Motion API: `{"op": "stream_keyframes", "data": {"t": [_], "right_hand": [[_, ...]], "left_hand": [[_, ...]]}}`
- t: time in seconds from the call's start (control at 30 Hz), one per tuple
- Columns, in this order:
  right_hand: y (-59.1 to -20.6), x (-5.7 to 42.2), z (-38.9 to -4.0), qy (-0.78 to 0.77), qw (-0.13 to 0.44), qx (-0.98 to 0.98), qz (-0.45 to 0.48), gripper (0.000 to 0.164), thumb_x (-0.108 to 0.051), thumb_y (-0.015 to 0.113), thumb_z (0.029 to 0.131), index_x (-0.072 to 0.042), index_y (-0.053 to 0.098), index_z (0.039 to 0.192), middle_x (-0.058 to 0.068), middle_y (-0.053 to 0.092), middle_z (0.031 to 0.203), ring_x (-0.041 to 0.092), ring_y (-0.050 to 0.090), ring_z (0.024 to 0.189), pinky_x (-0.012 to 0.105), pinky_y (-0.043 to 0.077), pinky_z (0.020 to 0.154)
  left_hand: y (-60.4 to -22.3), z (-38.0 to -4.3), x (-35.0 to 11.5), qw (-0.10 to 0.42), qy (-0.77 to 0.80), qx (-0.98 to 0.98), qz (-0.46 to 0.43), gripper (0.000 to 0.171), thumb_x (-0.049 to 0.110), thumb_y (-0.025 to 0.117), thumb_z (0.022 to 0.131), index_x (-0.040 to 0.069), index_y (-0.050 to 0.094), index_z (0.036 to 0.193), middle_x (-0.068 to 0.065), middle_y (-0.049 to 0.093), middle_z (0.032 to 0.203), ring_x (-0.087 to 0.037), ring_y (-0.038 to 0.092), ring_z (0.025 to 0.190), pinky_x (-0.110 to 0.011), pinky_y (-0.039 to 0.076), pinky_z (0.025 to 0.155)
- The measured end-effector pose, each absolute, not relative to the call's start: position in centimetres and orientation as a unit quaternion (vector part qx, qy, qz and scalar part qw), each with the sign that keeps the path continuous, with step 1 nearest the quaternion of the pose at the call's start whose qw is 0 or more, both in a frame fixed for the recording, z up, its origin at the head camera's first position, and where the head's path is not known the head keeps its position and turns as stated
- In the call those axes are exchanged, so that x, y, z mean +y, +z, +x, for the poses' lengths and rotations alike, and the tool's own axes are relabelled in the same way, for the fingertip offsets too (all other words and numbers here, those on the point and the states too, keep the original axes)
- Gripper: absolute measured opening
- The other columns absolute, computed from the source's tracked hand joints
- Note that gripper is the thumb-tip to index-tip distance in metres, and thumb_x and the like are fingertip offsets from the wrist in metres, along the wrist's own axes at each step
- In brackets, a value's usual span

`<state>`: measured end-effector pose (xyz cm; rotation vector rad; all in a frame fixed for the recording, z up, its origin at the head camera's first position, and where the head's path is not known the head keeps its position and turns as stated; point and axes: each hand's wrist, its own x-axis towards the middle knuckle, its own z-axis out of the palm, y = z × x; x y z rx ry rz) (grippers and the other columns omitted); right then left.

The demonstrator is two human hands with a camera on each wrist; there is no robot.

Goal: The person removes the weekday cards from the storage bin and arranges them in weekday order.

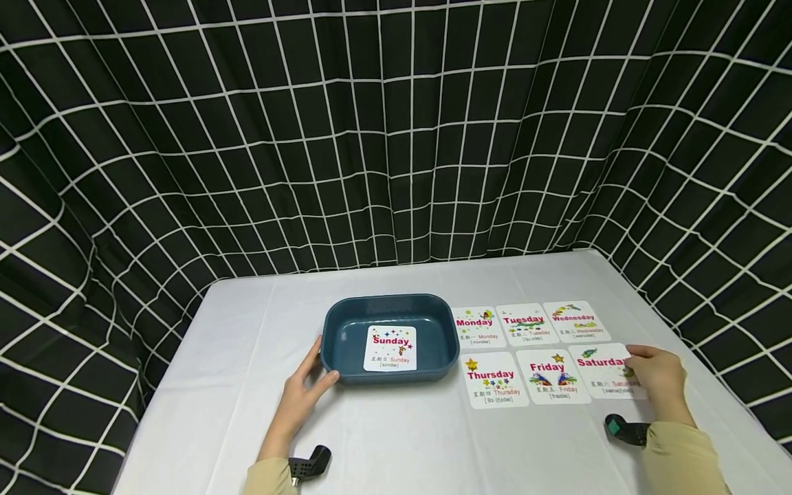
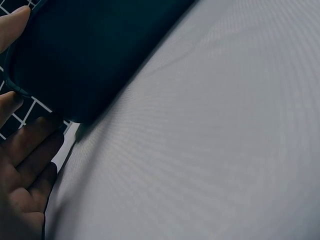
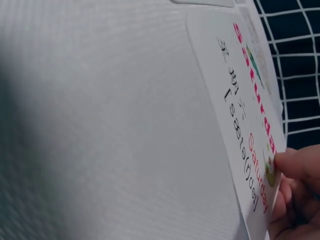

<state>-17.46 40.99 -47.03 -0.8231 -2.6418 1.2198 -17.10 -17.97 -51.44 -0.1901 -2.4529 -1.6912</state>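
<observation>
A dark blue rectangular dish (image 1: 346,371) stands on the white table with a Sunday card (image 1: 390,348) lying in it. My left hand (image 1: 299,402) holds the dish by its near left corner, thumb at the front wall and index finger at the left end. In the left wrist view, the other fingers of the left hand (image 2: 30,170) hang loosely beside the dish (image 2: 90,55). At the right, my right hand (image 1: 661,379) pinches the right edge of the Saturday card (image 1: 603,371). The right wrist view shows the thumb on the printed face of this card (image 3: 240,100) and fingers behind it.
Right of the dish lie the Monday (image 1: 476,327), Tuesday (image 1: 526,324) and Wednesday (image 1: 575,322) cards in the back row. Thursday (image 1: 495,380) and Friday (image 1: 553,377) cards lie in front. Black curtains (image 1: 396,137) with white grid lines surround the white table (image 1: 396,440).
</observation>
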Motion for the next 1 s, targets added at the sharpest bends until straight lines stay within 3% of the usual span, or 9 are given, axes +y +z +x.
{"op": "stream_keyframes", "data": {"t": [0.1, 0.23, 0.33, 0.47, 0.6, 0.83, 1.0], "right_hand": [[-47.1, 41.0, -17.5, 0.4, 0.054, -0.872, -0.276, 0.039, -0.005, 0.054, 0.085, 0.014, 0.053, 0.119, 0.03, 0.057, 0.101, 0.014, 0.051, 0.066, 0.023, 0.043, 0.046], [-47.4, 41.0, -17.6, 0.396, 0.051, -0.875, -0.273, 0.038, -0.003, 0.053, 0.084, 0.014, 0.053, 0.118, 0.032, 0.055, 0.104, 0.02, 0.053, 0.071, 0.025, 0.044, 0.051], [-47.5, 40.9, -17.7, 0.386, 0.056, -0.881, -0.266, 0.036, -0.001, 0.052, 0.083, 0.015, 0.054, 0.115, 0.033, 0.055, 0.105, 0.035, 0.048, 0.09, 0.04, 0.04, 0.073], [-47.4, 40.7, -17.9, 0.379, 0.062, -0.884, -0.268, 0.034, 0.0, 0.053, 0.081, 0.015, 0.055, 0.112, 0.035, 0.053, 0.109, 0.046, 0.034, 0.104, 0.056, 0.025, 0.084], [-47.4, 40.8, -18.0, 0.376, 0.063, -0.884, -0.271, 0.032, 0.0, 0.054, 0.081, 0.014, 0.057, 0.109, 0.034, 0.052, 0.11, 0.046, 0.036, 0.104, 0.055, 0.026, 0.084], [-47.8, 41.1, -17.9, 0.378, 0.063, -0.88, -0.28, 0.033, -0.002, 0.051, 0.082, 0.013, 0.057, 0.11, 0.034, 0.052, 0.111, 0.043, 0.037, 0.103, 0.05, 0.029, 0.079], [-47.5, 41.0, -17.6, 0.395, 0.053, -0.871, -0.287, 0.034, -0.006, 0.05, 0.086, 0.012, 0.056, 0.113, 0.033, 0.05, 0.114, 0.041, 0.038, 0.102, 0.047, 0.031, 0.077]], "left_hand": [[-51.4, -17.1, -17.9, 0.079, -0.565, -0.818, -0.064, 0.072, 0.031, 0.071, 0.082, 0.03, 0.034, 0.144, -0.002, 0.055, 0.128, -0.024, 0.038, 0.127, -0.056, 0.022, 0.104], [-51.3, -17.1, -17.9, 0.081, -0.564, -0.819, -0.066, 0.072, 0.03, 0.071, 0.083, 0.031, 0.034, 0.144, -0.002, 0.055, 0.127, -0.023, 0.038, 0.127, -0.056, 0.022, 0.103], [-51.3, -17.1, -17.9, 0.081, -0.564, -0.819, -0.066, 0.072, 0.03, 0.071, 0.083, 0.03, 0.034, 0.144, -0.002, 0.055, 0.127, -0.023, 0.038, 0.127, -0.056, 0.022, 0.103], [-51.4, -17.1, -17.9, 0.08, -0.566, -0.818, -0.065, 0.072, 0.03, 0.071, 0.082, 0.03, 0.034, 0.144, -0.002, 0.055, 0.127, -0.024, 0.038, 0.127, -0.056, 0.021, 0.103], [-51.1, -17.0, -17.8, 0.078, -0.564, -0.82, -0.065, 0.071, 0.027, 0.07, 0.083, 0.028, 0.034, 0.144, -0.004, 0.055, 0.127, -0.024, 0.038, 0.127, -0.057, 0.021, 0.103], [-48.5, -15.9, -17.1, 0.074, -0.574, -0.813, -0.07, 0.069, 0.017, 0.069, 0.085, 0.014, 0.034, 0.145, -0.016, 0.053, 0.128, -0.034, 0.038, 0.126, -0.061, 0.02, 0.102], [-49.3, -16.3, -17.3, 0.072, -0.562, -0.821, -0.067, 0.071, 0.02, 0.069, 0.085, 0.019, 0.033, 0.146, -0.011, 0.053, 0.129, -0.031, 0.038, 0.127, -0.061, 0.022, 0.101]]}}
